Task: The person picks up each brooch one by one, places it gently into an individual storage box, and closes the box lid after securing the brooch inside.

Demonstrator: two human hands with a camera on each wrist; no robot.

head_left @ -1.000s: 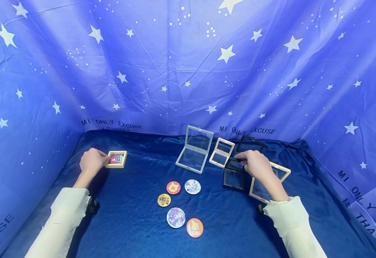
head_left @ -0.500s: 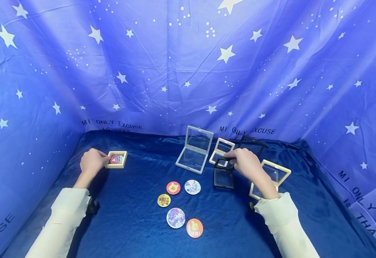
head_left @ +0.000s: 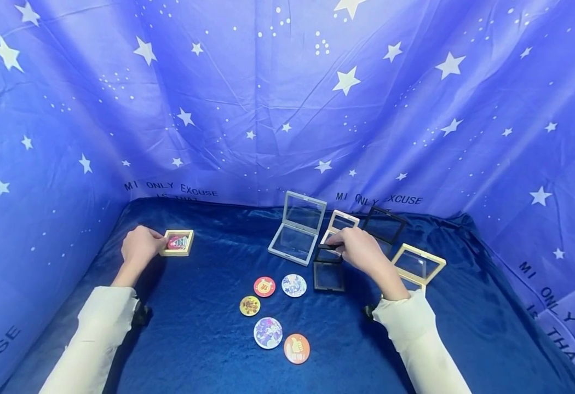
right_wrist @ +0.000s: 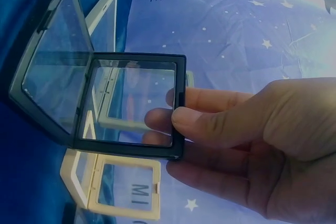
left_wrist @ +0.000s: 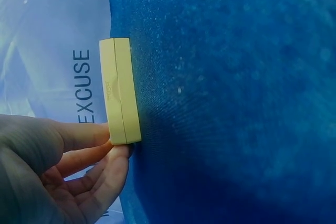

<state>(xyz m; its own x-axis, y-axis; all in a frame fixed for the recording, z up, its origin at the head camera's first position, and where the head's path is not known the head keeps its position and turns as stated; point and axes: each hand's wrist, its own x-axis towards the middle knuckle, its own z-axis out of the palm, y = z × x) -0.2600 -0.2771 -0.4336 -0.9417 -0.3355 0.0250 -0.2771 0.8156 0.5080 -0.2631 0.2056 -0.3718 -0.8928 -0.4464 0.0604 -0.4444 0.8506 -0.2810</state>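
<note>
1. Toward nine o'clock, the right hand (head_left: 361, 247) has shifted the open black frame (head_left: 329, 277), which now sits at two o'clock from the tabletop's (head_left: 199, 345) middle.
2. That hand pinches its upper rim, thumb in front, probably because the edge gives firm hold.
3. Over at ten o'clock, the left hand (head_left: 138, 246) holds a closed cream frame (left_wrist: 122, 92) by its nine-o'clock side, seemingly steadying it.
4. Five round badges (head_left: 268, 332) lie flat toward six, I'd guess for easy reach.

Star-printed blue-violet fabric backdrop (head_left: 258, 82): bright in the head view, palest toward the top.
Dark blue velvety cloth (head_left: 203, 345): patchy sheen, dark shadow beside the white-sleeved left forearm (head_left: 82, 339); blurred in the left wrist view.
Black square hinged frame with clear panes (right_wrist: 84, 100): faint glare; right wrist view dimmer.
</note>
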